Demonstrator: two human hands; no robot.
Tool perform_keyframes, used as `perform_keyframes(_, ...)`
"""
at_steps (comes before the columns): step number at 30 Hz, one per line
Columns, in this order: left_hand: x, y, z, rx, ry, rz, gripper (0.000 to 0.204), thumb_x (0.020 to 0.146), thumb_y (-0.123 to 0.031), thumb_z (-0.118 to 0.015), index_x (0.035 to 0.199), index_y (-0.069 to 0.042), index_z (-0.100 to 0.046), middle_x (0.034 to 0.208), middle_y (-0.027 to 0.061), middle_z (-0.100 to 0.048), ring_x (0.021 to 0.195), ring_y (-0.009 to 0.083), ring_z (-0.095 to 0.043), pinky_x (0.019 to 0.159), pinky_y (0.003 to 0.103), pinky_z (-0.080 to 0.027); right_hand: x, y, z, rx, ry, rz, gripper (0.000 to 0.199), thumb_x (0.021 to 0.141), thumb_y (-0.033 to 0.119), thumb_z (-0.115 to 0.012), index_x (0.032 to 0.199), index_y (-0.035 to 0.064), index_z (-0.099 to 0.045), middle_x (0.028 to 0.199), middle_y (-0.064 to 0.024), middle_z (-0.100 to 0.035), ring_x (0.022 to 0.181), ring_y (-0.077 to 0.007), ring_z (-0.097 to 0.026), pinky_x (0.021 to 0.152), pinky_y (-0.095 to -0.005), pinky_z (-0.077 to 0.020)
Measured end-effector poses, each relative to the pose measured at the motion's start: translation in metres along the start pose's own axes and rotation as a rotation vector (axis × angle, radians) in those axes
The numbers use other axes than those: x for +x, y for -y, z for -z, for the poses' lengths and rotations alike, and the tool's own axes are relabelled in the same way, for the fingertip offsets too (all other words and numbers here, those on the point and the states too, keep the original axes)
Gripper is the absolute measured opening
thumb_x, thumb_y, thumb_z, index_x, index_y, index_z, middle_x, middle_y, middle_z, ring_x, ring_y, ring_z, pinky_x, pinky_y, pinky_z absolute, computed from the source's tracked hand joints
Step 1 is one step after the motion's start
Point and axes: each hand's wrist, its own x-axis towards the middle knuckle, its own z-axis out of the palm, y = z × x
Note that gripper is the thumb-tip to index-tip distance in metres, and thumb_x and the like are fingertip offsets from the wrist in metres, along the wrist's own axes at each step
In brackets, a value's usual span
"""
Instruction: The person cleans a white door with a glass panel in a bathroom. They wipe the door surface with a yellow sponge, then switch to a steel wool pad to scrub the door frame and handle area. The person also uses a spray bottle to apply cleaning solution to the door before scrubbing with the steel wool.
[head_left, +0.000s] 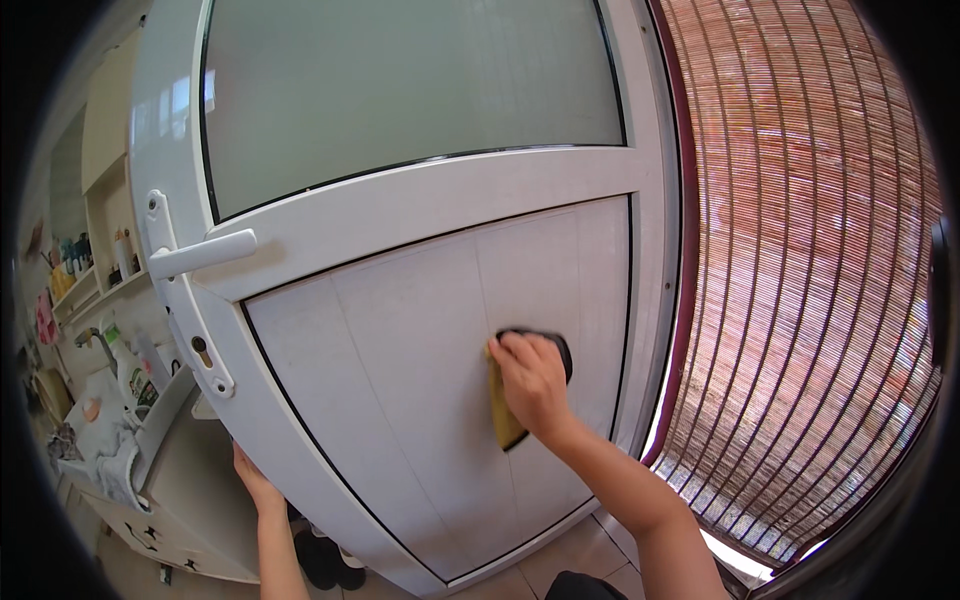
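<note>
A reddish blind (810, 250) fills the right of the frame, beside a white door (400, 420) across the middle. Right of centre, our right hand (533, 380) is clamped on a yellow, dark-edged cloth (505, 415) — against the lower panel. Our left hand (257, 487), lower left, meets the door's edge — whether it grips, we cannot tell.

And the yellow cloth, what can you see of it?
The cloth is yellow with dark edging and looks like soft fabric, though the texture is too small to confirm. It is bunched under the person's right hand, held against the white door's lower panel, right of its middle. The hand hides much of it.
</note>
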Motion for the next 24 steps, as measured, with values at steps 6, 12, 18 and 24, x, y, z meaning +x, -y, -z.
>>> perform_keyframes(6, 0.001, 0.012, -0.001, -0.001, -0.035, 0.014, 0.049, 0.104, -0.041, -0.04, 0.123, 0.002, -0.053, 0.104, 0.0061, -0.062, 0.094, 0.0137, -0.06, 0.084, 0.028, -0.048, -0.01, 0.005, -0.003, -0.044, 0.01, 0.002, 0.022, 0.078, 0.002, -0.064, 0.099, -0.0015, -0.068, 0.097, -0.0058, -0.062, 0.083, -0.0217, -0.058, 0.073, -0.0336, -0.0453)
perform_keyframes(12, 0.002, 0.015, -0.002, -0.01, -0.007, -0.036, 0.055, 0.102, -0.047, -0.042, 0.124, 0.002, -0.052, 0.104, 0.0057, -0.062, 0.094, 0.0131, -0.059, 0.083, 0.028, -0.048, -0.023, 0.003, 0.001, 0.007, 0.015, 0.005, 0.024, 0.074, 0.001, -0.066, 0.098, -0.0006, -0.068, 0.096, -0.0071, -0.063, 0.083, -0.0237, -0.059, 0.074, -0.0346, -0.0458)
perform_keyframes(18, 0.0, 0.012, 0.002, 0.013, 0.006, -0.033, 0.056, 0.101, -0.049, -0.043, 0.124, 0.001, -0.053, 0.104, 0.0048, -0.062, 0.094, 0.0124, -0.059, 0.083, 0.028, -0.048, 0.048, 0.0, -0.017, 0.021, -0.167, -0.058, 0.025, 0.072, -0.005, -0.067, 0.096, -0.0028, -0.068, 0.093, -0.0076, -0.062, 0.079, -0.0245, -0.057, 0.071, -0.0336, -0.0463)
perform_keyframes(24, -0.004, 0.013, -0.009, -0.047, -0.061, 0.014, 0.051, 0.103, -0.045, -0.041, 0.122, 0.001, -0.053, 0.102, 0.0044, -0.062, 0.092, 0.0117, -0.058, 0.083, 0.026, -0.047, -0.026, 0.031, -0.003, 0.112, 0.063, 0.059, 0.027, 0.07, -0.002, -0.067, 0.097, -0.0009, -0.07, 0.095, -0.0077, -0.062, 0.08, -0.0245, -0.058, 0.071, -0.0347, -0.0472)
